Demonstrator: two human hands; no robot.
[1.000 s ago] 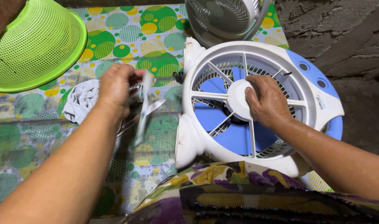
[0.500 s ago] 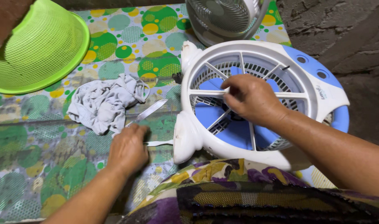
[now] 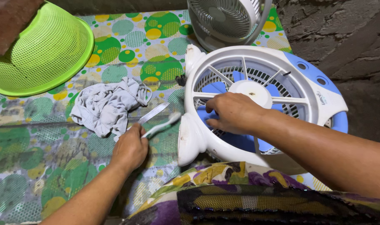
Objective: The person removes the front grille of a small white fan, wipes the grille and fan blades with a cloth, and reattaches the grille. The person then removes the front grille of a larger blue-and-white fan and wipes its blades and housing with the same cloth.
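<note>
A white and blue box fan (image 3: 310, 89) lies flat on a patterned cloth, its grille facing up. My right hand (image 3: 233, 111) rests on the grille, fingers pushed in between the ribs near the white hub. My left hand (image 3: 130, 149) grips the handle of a white toothbrush (image 3: 163, 124), whose head points toward the fan's left edge. A knife (image 3: 153, 113) lies on the cloth just beyond the brush. A crumpled grey rag (image 3: 106, 105) sits to the left of the knife.
An upturned green mesh basket (image 3: 44, 50) stands at the far left. A round white fan guard (image 3: 227, 18) rests at the top behind the box fan. A rough stone wall (image 3: 348, 37) runs along the right. Purple and yellow patterned clothing (image 3: 248, 191) fills the bottom.
My left hand let go of the rag, moved down toward me and took hold of the toothbrush. My right hand slid from the hub to the grille's left side.
</note>
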